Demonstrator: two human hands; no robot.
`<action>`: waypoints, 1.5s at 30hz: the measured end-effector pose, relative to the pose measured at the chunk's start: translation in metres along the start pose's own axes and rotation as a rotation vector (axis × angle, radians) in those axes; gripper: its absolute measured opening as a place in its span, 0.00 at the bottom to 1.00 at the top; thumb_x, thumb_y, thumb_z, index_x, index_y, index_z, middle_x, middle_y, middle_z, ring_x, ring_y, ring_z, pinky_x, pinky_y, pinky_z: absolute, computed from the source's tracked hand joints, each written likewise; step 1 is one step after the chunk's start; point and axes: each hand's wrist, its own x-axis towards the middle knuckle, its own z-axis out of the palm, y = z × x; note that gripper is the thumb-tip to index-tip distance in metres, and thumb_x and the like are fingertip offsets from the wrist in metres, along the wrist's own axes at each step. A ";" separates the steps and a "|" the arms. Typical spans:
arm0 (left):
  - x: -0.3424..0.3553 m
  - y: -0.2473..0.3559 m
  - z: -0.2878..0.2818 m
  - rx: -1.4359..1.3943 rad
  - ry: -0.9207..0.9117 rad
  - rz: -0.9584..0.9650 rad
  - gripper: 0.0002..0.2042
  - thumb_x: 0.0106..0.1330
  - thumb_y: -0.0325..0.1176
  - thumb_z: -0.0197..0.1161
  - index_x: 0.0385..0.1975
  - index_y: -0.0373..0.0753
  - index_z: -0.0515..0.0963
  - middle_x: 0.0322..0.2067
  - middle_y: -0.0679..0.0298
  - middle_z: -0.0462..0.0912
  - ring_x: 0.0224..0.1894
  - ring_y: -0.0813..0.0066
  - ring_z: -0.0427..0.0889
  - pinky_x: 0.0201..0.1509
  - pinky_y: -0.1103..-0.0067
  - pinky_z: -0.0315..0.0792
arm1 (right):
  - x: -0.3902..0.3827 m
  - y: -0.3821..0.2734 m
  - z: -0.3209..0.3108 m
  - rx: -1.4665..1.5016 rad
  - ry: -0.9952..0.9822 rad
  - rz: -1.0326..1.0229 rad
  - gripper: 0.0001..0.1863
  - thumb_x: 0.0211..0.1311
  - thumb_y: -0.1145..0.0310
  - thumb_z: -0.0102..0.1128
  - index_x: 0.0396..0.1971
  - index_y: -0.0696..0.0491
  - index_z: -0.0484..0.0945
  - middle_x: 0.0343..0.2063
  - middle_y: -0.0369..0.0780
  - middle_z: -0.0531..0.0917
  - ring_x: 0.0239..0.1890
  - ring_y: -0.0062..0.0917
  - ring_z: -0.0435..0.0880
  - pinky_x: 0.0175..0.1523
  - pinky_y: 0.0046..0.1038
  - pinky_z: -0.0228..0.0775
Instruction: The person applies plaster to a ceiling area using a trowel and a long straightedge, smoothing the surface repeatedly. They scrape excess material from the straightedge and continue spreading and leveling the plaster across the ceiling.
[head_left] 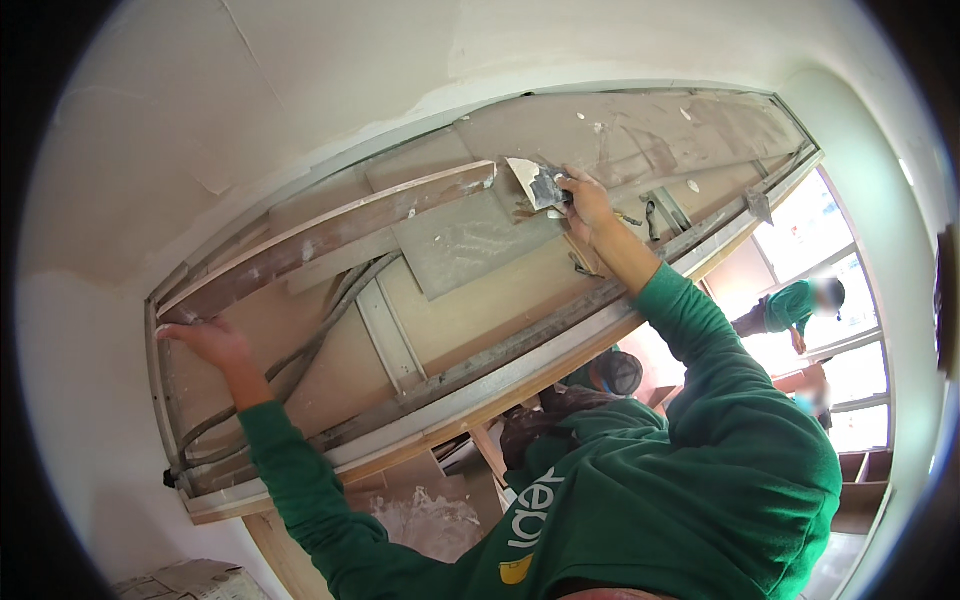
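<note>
My left hand (205,340) grips the lower left end of a long, narrow brown board (330,235), with some fingers hidden against it. The board has white smears and lies at a slant inside a long framed recess (470,355) with metal edges. My right hand (583,205) holds a putty knife (532,182) with pale compound on its blade, just past the board's right end. Beneath them are loose flat grey panels (470,250), dark cables (350,295) and a pale metal channel (388,338) running crosswise.
A white surface (300,70) borders the recess. A timber edge (550,380) runs along its near side. Below are a person in a dark cap (620,372), a wooden post (265,550) and a dusty board (420,510). Two other people (790,305) (812,405) are near bright windows (805,220) at right.
</note>
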 end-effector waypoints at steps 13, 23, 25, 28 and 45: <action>0.001 -0.034 -0.011 0.016 0.160 -0.245 0.42 0.66 0.69 0.39 0.66 0.35 0.57 0.63 0.56 0.65 0.61 0.63 0.68 0.64 0.71 0.68 | 0.000 -0.010 0.009 -0.376 -0.153 -0.019 0.27 0.59 0.82 0.54 0.60 0.62 0.65 0.41 0.43 0.81 0.33 0.20 0.81 0.30 0.19 0.73; 0.007 -0.032 -0.018 0.016 0.107 -0.192 0.41 0.67 0.68 0.36 0.66 0.35 0.57 0.64 0.57 0.63 0.62 0.64 0.67 0.64 0.72 0.67 | 0.029 0.006 0.016 -0.169 -0.097 0.106 0.30 0.58 0.78 0.57 0.63 0.54 0.64 0.40 0.40 0.82 0.23 0.21 0.79 0.18 0.23 0.57; 0.005 -0.030 -0.015 0.014 0.108 -0.195 0.41 0.68 0.67 0.35 0.67 0.36 0.56 0.65 0.57 0.63 0.63 0.63 0.67 0.65 0.73 0.66 | 0.032 0.005 0.014 -0.162 -0.137 0.099 0.31 0.58 0.79 0.56 0.63 0.55 0.63 0.42 0.41 0.81 0.27 0.23 0.81 0.21 0.24 0.63; 0.001 -0.026 -0.011 0.035 0.096 -0.184 0.41 0.68 0.67 0.34 0.67 0.36 0.55 0.65 0.57 0.61 0.65 0.62 0.65 0.66 0.72 0.65 | 0.026 -0.002 0.024 -0.028 -0.142 0.111 0.30 0.59 0.79 0.55 0.63 0.55 0.62 0.44 0.42 0.79 0.33 0.25 0.82 0.28 0.27 0.72; 0.005 -0.002 -0.008 -0.091 -0.045 -0.076 0.44 0.65 0.70 0.35 0.70 0.37 0.50 0.69 0.61 0.55 0.69 0.64 0.57 0.73 0.70 0.53 | -0.026 -0.008 0.089 -0.284 -0.337 0.154 0.27 0.59 0.80 0.55 0.60 0.64 0.64 0.45 0.46 0.78 0.39 0.24 0.81 0.37 0.22 0.72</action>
